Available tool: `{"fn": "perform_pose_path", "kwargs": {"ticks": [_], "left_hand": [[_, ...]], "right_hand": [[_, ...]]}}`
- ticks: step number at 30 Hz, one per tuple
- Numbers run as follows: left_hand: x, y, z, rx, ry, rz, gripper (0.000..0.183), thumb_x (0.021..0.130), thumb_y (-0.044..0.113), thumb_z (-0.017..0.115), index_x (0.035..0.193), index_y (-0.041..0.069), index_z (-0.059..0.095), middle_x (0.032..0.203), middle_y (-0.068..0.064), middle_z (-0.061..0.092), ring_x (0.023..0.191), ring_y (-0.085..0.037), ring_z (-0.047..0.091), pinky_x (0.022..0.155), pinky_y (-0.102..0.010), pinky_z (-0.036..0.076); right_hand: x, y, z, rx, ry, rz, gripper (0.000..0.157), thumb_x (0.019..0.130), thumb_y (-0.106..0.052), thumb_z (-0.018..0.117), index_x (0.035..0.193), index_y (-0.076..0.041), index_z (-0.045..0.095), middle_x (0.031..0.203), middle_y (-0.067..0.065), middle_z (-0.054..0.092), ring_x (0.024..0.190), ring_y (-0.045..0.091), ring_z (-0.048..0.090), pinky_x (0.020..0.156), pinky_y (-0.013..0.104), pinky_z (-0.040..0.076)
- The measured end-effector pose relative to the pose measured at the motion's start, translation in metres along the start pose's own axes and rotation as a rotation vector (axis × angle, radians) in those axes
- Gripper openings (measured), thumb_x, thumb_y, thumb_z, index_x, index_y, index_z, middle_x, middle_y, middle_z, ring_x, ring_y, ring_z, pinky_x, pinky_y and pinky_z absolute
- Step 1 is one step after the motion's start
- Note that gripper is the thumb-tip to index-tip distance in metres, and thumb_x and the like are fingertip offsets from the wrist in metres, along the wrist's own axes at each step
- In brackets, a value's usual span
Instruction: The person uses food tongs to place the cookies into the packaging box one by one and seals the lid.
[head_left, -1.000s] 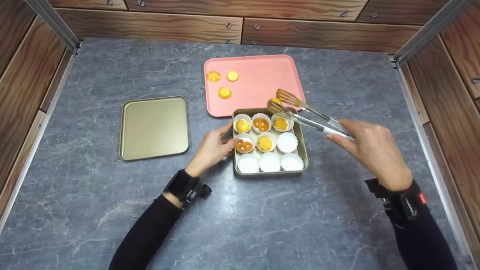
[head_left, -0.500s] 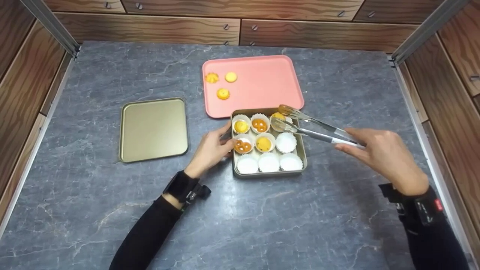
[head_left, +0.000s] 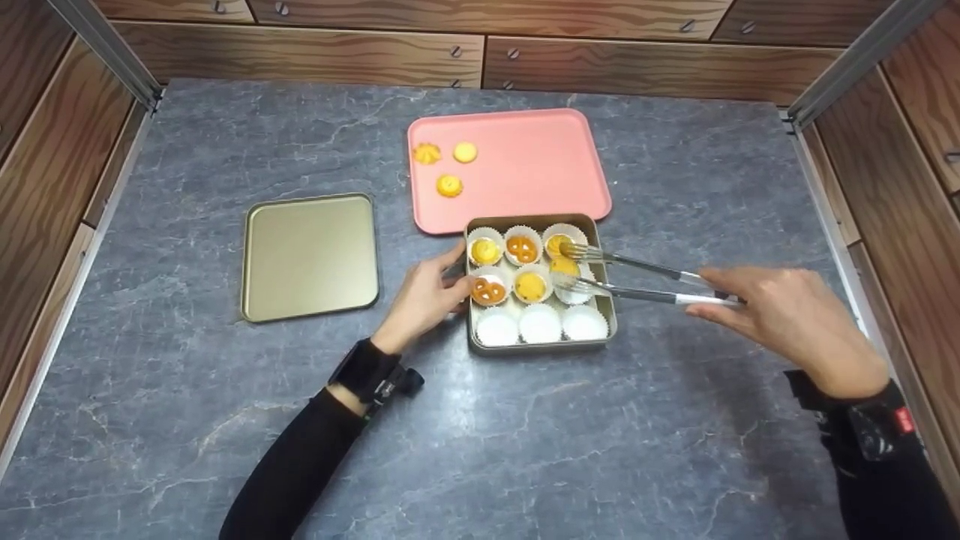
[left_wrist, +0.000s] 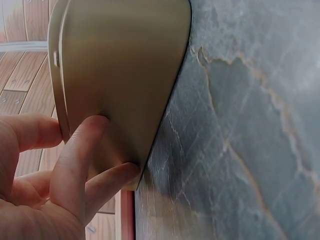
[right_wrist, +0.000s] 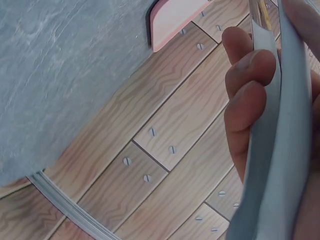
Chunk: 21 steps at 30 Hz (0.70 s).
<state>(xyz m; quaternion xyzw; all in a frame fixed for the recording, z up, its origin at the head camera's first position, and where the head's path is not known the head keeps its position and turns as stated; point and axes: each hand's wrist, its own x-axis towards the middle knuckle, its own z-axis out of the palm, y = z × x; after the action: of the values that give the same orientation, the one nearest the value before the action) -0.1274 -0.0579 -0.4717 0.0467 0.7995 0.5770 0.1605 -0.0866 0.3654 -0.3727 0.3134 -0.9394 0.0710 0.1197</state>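
Note:
My right hand (head_left: 806, 322) grips a pair of tongs (head_left: 660, 281) by the light handles (right_wrist: 290, 125). Between the tong heads is a yellow cookie (head_left: 564, 266), over the right paper cup of the middle row in a gold tin (head_left: 610, 330). That cup is partly hidden. My left hand (head_left: 427, 296) touches the tin's left side, several fingertips against its wall (left_wrist: 120, 65) in the left wrist view. Cookies and pretzels sit in the other cups of the back and middle rows, such as a pretzel (head_left: 489, 290). The front row of white cups (head_left: 540, 324) holds nothing.
A pink tray (head_left: 532, 157) lies behind the tin, with a star-shaped cookie (head_left: 427, 154), a round cookie (head_left: 465, 152) and a fluted one (head_left: 449, 186). To the left lies the gold lid (head_left: 310, 256). Wood-patterned panels (head_left: 300, 52) border the grey marbled table (head_left: 300, 450).
The right hand has drawn the tongs, with the cookie, off the tray's near right corner and toward me, to over the tin's middle row. My left hand has stayed at the tin's side.

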Motion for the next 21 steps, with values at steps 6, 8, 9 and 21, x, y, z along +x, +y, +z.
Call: {"fn": "perform_pose_path", "kwargs": {"ticks": [6, 8, 9, 21], "left_hand": [[0.001, 0.0, 0.0, 0.009, 0.003, 0.016, 0.069, 0.099, 0.012, 0.067, 0.16, 0.009, 0.035, 0.161, -0.019, 0.039, 0.083, -0.019, 0.075, 0.062, -0.039, 0.063], [0.001, -0.001, 0.0, 0.006, 0.006, 0.021, 0.069, 0.099, 0.012, 0.067, 0.159, 0.009, 0.035, 0.161, -0.019, 0.038, 0.086, -0.019, 0.076, 0.063, -0.037, 0.064], [0.001, -0.001, 0.0, 0.004, 0.008, 0.021, 0.069, 0.098, 0.011, 0.067, 0.159, 0.008, 0.035, 0.161, -0.019, 0.038, 0.087, -0.02, 0.076, 0.064, -0.037, 0.064], [0.0, -0.001, 0.001, 0.001, 0.008, 0.008, 0.07, 0.098, 0.011, 0.067, 0.159, 0.011, 0.034, 0.163, -0.017, 0.036, 0.106, -0.02, 0.073, 0.067, -0.038, 0.064]], "right_hand": [[-0.001, -0.001, -0.006, -0.047, 0.006, -0.033, 0.041, 0.08, -0.039, 0.085, 0.108, -0.01, 0.077, 0.078, 0.005, 0.075, 0.05, 0.016, 0.06, 0.039, 0.038, 0.048], [-0.001, -0.001, -0.008, -0.059, 0.017, -0.05, 0.042, 0.082, -0.041, 0.083, 0.109, -0.01, 0.077, 0.079, 0.006, 0.076, 0.05, 0.02, 0.063, 0.04, 0.042, 0.05], [-0.001, -0.001, -0.009, -0.065, 0.024, -0.058, 0.043, 0.083, -0.043, 0.081, 0.109, -0.009, 0.077, 0.079, 0.007, 0.076, 0.051, 0.021, 0.064, 0.04, 0.043, 0.05], [0.008, -0.011, -0.018, -0.115, -0.004, -0.119, 0.049, 0.093, -0.05, 0.069, 0.112, -0.005, 0.074, 0.078, 0.01, 0.073, 0.046, 0.023, 0.058, 0.037, 0.045, 0.049]]}}
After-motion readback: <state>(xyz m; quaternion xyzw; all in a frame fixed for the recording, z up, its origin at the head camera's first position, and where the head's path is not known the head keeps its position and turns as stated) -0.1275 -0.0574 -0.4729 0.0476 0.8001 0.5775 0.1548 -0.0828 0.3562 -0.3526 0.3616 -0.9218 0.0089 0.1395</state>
